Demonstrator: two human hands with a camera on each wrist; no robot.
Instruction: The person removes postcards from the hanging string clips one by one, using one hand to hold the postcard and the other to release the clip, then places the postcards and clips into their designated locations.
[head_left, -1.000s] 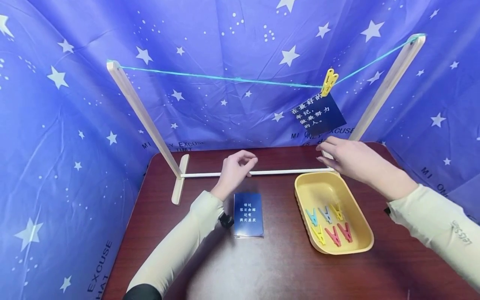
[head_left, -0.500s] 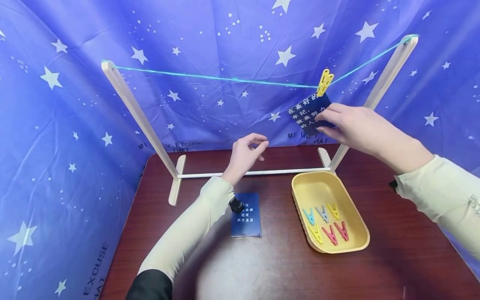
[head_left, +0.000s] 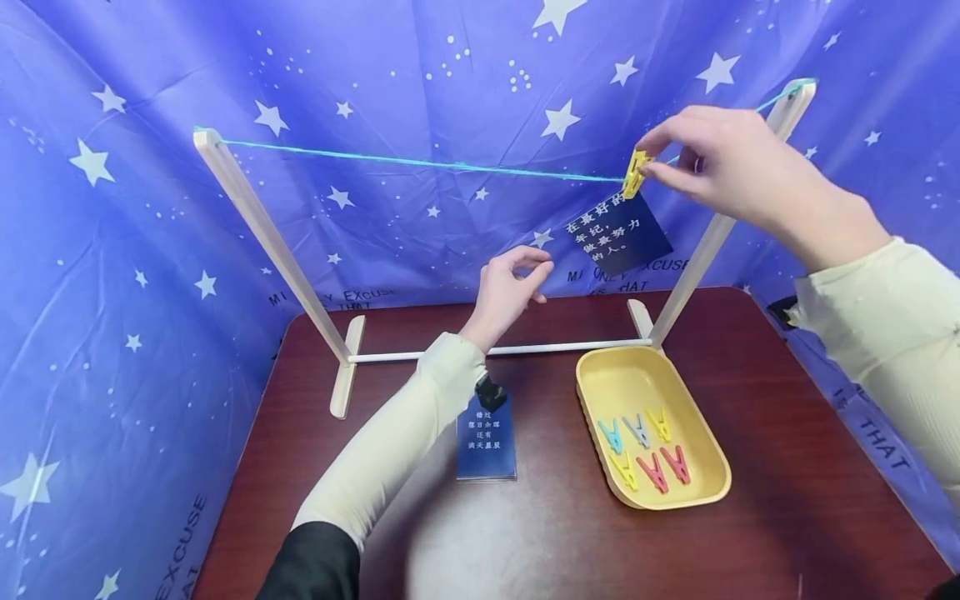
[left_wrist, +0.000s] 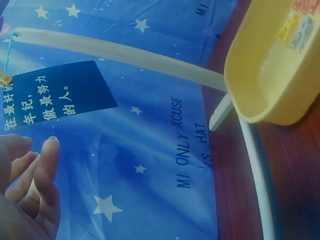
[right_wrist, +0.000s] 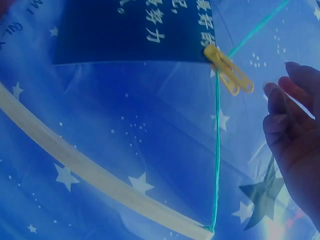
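Note:
A dark blue card (head_left: 621,236) with white writing hangs tilted from a teal string (head_left: 420,164), held there by a yellow clothespin (head_left: 633,177). My right hand (head_left: 738,171) is at the clothespin's handle end in the head view. In the right wrist view a small gap lies between the fingertips and the clothespin (right_wrist: 229,70), and the hand (right_wrist: 297,130) holds nothing. My left hand (head_left: 510,287) is raised below and left of the card, its fingers loosely bent around nothing. The left wrist view shows this hand (left_wrist: 32,190) just under the card (left_wrist: 65,95), apart from it.
The string spans two wooden posts (head_left: 262,225) joined by a white rod (head_left: 555,347). A yellow tray (head_left: 708,483) with several clothespins (head_left: 652,473) stands at right on the brown table (head_left: 540,533). A stack of blue cards (head_left: 486,446) lies partly behind my left wrist.
My right hand has risen from above the tray, past the card, to the clothespin. The left hand has moved up and right. The card still hangs tilted from the string.

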